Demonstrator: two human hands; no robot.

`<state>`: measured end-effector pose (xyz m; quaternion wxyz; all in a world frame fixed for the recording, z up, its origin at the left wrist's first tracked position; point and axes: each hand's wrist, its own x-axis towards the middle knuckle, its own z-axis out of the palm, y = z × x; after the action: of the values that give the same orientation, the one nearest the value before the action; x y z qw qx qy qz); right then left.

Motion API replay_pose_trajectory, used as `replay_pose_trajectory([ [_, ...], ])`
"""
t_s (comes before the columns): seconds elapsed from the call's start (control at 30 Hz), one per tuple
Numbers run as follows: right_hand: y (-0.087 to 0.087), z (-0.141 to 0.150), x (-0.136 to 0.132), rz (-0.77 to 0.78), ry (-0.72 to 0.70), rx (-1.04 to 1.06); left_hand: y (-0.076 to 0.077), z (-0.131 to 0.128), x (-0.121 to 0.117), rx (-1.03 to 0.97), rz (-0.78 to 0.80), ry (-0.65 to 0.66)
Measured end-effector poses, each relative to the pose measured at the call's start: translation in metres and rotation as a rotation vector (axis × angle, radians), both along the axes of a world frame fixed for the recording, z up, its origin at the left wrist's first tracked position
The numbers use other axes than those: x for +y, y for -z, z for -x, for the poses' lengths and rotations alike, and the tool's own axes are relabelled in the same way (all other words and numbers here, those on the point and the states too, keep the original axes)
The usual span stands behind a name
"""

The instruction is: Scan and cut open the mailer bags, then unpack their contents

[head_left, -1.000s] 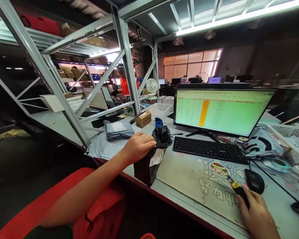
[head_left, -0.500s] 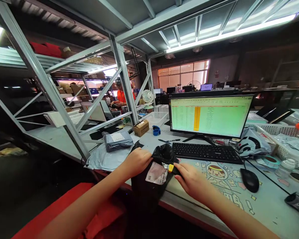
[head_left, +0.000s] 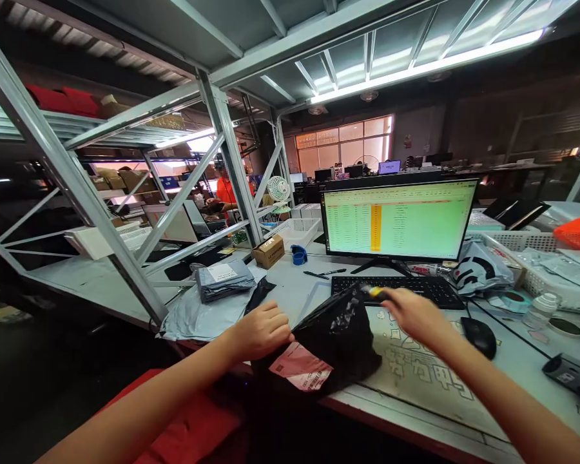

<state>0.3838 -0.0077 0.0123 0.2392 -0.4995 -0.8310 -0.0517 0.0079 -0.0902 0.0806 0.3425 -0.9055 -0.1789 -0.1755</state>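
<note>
My left hand [head_left: 265,332] is closed on the top left edge of a black plastic mailing bag [head_left: 343,341]. The bag lies over the desk's front edge, with a pinkish-white label [head_left: 301,367] on its near side. In my right hand [head_left: 410,312] is a utility knife [head_left: 376,292] with a yellow part at its front end. Its blurred tip is at the bag's upper right corner, above the keyboard [head_left: 415,291]. Whether the tip touches the bag I cannot tell.
Grey mailing bags [head_left: 225,280] are stacked left of the bag. Behind stand a small cardboard box [head_left: 269,251], a blue tape-like roll [head_left: 298,255] and a monitor [head_left: 401,222]. On the right are a mouse [head_left: 479,336], a clear bottle [head_left: 541,310] and a white basket [head_left: 555,283].
My right hand with the knife has moved right and away from me. The black bag now spreads wider to the right, and its label has tilted. My left hand still grips it.
</note>
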Motion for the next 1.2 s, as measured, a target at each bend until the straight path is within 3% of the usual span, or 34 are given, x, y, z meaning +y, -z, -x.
replay_pose_trajectory([
  [0.03,0.010,-0.026,0.013,-0.024,0.121,0.021,0.002,0.003,0.002,-0.028,-0.001,-0.009],
  [0.1,0.037,-0.071,0.029,-0.027,0.216,0.040,0.004,0.006,0.005,-0.050,0.040,-0.082],
  [0.17,0.068,-0.101,0.030,-0.023,0.226,0.035,0.003,0.001,0.009,-0.066,0.213,-0.298],
  [0.27,0.105,-0.110,0.013,-0.059,0.213,0.031,-0.002,-0.012,0.019,-0.203,0.610,-0.748],
  [0.33,0.112,-0.092,-0.004,-0.126,0.216,0.040,-0.005,-0.020,0.029,-0.256,0.789,-0.876],
  [0.4,0.100,-0.056,-0.023,-0.204,0.178,0.052,-0.008,-0.027,0.037,-0.224,0.890,-0.844],
  [0.47,0.073,-0.010,-0.045,-0.263,0.049,0.075,-0.012,-0.035,0.039,-0.245,0.972,-0.735],
  [0.57,0.027,0.060,-0.071,-0.293,-0.303,0.171,-0.019,-0.049,0.025,-0.361,1.028,-0.515],
  [0.67,0.002,0.100,-0.079,-0.378,-0.377,0.272,-0.023,-0.061,0.006,-0.366,1.060,-0.453],
  [0.83,0.015,0.110,-0.076,-0.453,-0.433,0.361,-0.021,-0.069,0.009,-0.221,1.177,-0.651],
  [0.97,0.026,0.103,-0.083,-0.452,-0.489,0.371,-0.015,-0.082,0.018,-0.012,1.357,-0.558],
  [1.03,0.028,0.098,-0.088,-0.433,-0.516,0.331,-0.010,-0.093,0.014,0.075,1.256,-0.524],
  [1.2,0.034,0.076,-0.111,-0.326,-0.597,0.239,-0.009,-0.095,0.022,0.225,0.726,-0.619],
])
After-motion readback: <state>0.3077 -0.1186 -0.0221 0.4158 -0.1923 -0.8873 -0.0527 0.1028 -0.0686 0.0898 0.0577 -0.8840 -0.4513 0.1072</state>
